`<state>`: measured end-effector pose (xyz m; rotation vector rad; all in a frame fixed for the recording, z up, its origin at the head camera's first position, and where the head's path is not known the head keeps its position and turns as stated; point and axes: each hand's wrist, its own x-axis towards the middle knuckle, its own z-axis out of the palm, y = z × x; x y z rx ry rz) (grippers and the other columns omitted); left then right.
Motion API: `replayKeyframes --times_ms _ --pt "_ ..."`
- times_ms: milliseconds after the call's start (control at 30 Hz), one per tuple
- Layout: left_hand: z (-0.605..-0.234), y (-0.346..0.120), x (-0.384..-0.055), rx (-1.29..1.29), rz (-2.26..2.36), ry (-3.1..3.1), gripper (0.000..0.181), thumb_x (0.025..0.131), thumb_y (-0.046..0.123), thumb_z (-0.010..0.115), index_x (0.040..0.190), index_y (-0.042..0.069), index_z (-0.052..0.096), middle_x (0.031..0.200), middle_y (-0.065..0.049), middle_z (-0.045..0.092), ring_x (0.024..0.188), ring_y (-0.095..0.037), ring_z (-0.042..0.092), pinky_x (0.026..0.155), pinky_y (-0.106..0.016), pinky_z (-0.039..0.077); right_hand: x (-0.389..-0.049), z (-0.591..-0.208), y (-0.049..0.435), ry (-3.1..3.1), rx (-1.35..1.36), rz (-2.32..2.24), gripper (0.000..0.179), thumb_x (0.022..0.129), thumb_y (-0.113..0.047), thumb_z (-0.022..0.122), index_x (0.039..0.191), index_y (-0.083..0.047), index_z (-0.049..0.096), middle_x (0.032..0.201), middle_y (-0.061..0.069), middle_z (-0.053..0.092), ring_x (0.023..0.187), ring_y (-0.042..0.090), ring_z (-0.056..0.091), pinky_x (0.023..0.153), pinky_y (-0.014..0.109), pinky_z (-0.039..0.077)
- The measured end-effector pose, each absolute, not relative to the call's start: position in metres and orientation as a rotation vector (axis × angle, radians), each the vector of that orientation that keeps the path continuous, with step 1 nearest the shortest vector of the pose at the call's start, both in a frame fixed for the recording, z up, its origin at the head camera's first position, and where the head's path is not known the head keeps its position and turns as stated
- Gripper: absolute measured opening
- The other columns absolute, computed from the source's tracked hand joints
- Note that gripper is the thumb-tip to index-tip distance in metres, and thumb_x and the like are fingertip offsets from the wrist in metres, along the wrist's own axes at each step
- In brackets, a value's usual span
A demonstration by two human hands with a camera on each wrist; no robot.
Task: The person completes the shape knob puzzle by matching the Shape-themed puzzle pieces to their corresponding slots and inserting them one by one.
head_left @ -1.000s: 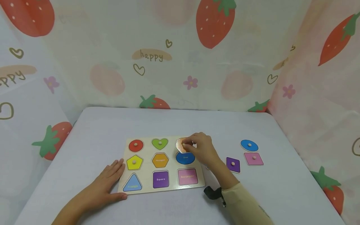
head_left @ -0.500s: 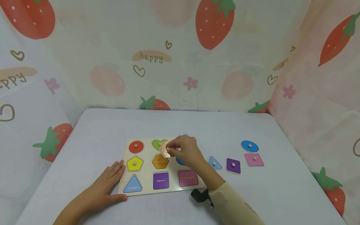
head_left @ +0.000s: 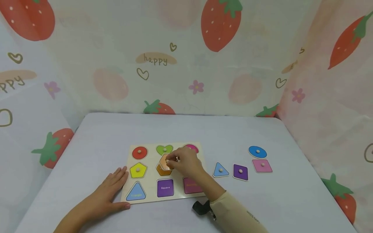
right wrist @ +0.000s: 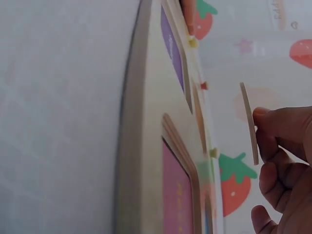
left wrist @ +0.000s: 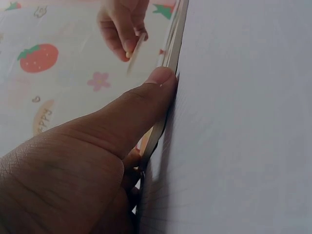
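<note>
My right hand [head_left: 187, 163] pinches the orange hexagon puzzle piece [head_left: 163, 163] by its small knob. The piece is raised over the orange hexagon recess [head_left: 164, 172] in the middle of the wooden shape board [head_left: 151, 191] and partly covers it. From the right wrist view, the piece [right wrist: 249, 124] appears edge-on, apart from the board. My left hand [head_left: 106, 189] lies with extended fingers along the board's left edge, its thumb [left wrist: 146, 100] against the near corner. Red circle [head_left: 140, 152], green heart [head_left: 164, 149] and yellow pentagon [head_left: 138, 170] pieces sit in their recesses.
Right of the board lie loose knobbed pieces: a blue triangle [head_left: 220, 170], a purple square [head_left: 240, 172], a blue oval [head_left: 257, 151] and a pink rectangle [head_left: 262, 165]. Triangle [head_left: 136, 191], square [head_left: 165, 187] and rectangle [head_left: 192, 185] recesses show their printed bottoms. Strawberry-patterned cloth surrounds the white table [head_left: 175, 127].
My right hand has carried the hexagon piece leftward from the board's top right corner to above the hexagon recess. My left hand has stayed at the board's left edge.
</note>
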<state>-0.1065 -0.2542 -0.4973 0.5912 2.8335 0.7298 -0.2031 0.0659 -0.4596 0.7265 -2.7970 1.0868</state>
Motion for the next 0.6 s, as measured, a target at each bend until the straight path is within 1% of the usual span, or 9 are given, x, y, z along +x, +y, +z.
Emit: replayKeyframes --times_ms 67,267,333,500,600 --pt "-0.497 -0.254 -0.107 0.59 0.724 2.834 0.115 0.077 0.076 0.07 0.161 0.009 0.031 0.171 -0.01 0.021 0.158 -0.037 0.013 0.108 -0.001 -0.016 -0.203 -0.462 0.064 -2.796 0.714 1.102 0.006 0.087 -0.02 0.083 0.092 -0.02 0.083 0.075 -0.016 0.065 0.079 0.012 0.057 0.066 0.022 0.046" --pt "-0.497 -0.254 -0.107 0.599 0.716 2.842 0.114 0.077 0.075 0.071 0.161 0.009 0.032 0.17 -0.011 0.023 0.157 -0.037 0.015 0.108 -0.001 -0.016 -0.203 -0.47 0.059 -2.814 0.663 1.166 0.005 0.087 -0.021 0.083 0.092 -0.02 0.083 0.076 -0.015 0.065 0.08 0.01 0.056 0.07 0.023 0.047" --pt "-0.496 -0.254 -0.107 0.613 0.721 2.846 0.114 0.077 0.074 0.071 0.161 0.008 0.032 0.17 -0.012 0.023 0.157 -0.038 0.015 0.109 -0.002 -0.016 -0.203 -0.472 0.058 -2.824 0.628 1.201 0.005 0.087 -0.022 0.084 0.092 -0.02 0.083 0.076 -0.015 0.065 0.078 0.008 0.054 0.067 0.022 0.047" --pt "-0.496 -0.253 -0.107 0.594 0.721 2.838 0.115 0.077 0.074 0.072 0.161 0.008 0.032 0.171 -0.011 0.022 0.157 -0.037 0.014 0.108 -0.001 -0.016 -0.202 -0.475 0.057 -2.865 0.559 1.27 0.007 0.086 -0.022 0.084 0.092 -0.02 0.083 0.077 -0.015 0.067 0.072 0.006 0.053 0.057 0.021 0.045" --pt "-0.497 -0.253 -0.108 0.592 0.727 2.837 0.114 0.077 0.074 0.072 0.161 0.008 0.031 0.171 -0.011 0.022 0.157 -0.037 0.013 0.109 -0.001 -0.016 -0.202 -0.478 0.056 -2.885 0.555 1.266 0.008 0.086 -0.024 0.084 0.093 -0.02 0.083 0.077 -0.015 0.068 0.07 0.004 0.053 0.056 0.02 0.045"
